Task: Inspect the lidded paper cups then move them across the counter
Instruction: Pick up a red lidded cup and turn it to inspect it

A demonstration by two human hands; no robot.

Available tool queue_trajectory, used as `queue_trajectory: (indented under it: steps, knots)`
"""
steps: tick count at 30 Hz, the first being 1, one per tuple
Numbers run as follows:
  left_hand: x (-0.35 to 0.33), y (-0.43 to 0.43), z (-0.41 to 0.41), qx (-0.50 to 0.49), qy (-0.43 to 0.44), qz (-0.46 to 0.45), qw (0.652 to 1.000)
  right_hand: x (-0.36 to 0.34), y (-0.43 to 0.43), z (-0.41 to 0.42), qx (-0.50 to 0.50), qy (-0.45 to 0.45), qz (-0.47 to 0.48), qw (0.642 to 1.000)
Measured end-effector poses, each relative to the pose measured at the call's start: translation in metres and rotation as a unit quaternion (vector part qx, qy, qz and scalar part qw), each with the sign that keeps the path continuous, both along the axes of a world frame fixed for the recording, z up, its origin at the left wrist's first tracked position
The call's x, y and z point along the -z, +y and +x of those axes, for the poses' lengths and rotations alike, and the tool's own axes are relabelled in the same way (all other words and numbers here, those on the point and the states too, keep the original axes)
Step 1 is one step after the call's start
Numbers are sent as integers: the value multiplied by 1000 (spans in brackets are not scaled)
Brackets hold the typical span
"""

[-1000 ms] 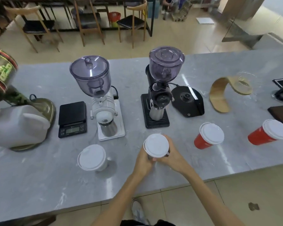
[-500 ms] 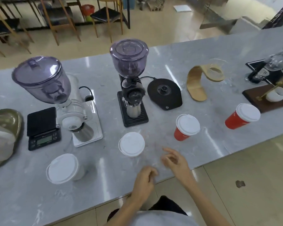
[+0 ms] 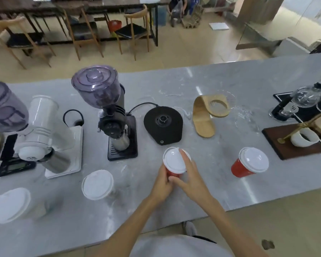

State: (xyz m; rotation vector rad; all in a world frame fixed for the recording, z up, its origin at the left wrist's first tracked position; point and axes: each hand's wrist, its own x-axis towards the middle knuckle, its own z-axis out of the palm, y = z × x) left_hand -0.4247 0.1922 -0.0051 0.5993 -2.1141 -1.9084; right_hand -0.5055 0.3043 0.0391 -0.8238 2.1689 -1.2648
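Observation:
A red paper cup with a white lid (image 3: pixel 175 162) stands near the counter's front edge, gripped by both hands. My left hand (image 3: pixel 161 184) wraps its left side and my right hand (image 3: pixel 190 179) holds its right side with fingers reaching over the lid. A second red lidded cup (image 3: pixel 249 165) stands alone to the right. Two white lidded cups rest to the left: one (image 3: pixel 97 184) nearer the middle and one (image 3: pixel 11 204) at the far left.
Along the grey marble counter (image 3: pixel 202 86) stand a white grinder (image 3: pixel 44 138), a black grinder (image 3: pixel 107 112), a black kettle base (image 3: pixel 163 125), a wooden dripper stand (image 3: pixel 206 115), a black scale (image 3: pixel 13 166) and a dark wooden tray with a white cup (image 3: pixel 293 141). Chairs stand beyond.
Both hands let go of the white cup, which now stands to the left, moved right, and closed on the nearer red cup. The view has shifted rightward.

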Motion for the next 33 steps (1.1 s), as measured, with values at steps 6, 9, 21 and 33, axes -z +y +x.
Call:
queue_trajectory:
  steps: [6,9,21,33]
  knots:
    - [-74,30,-70,-134,87,41,986,-79,-4,-97,-73,95,-97,988]
    - [-130,32,-103,-175,121,68,975,-157,-5,-146,-113,127,-115,979]
    - [-413,-7,-216,61,270,448,850,-474,-24,-274,-172,211,-304,913]
    - [-464,0,-275,150,317,517,781,-525,-7,-318,-147,354,-292,876]
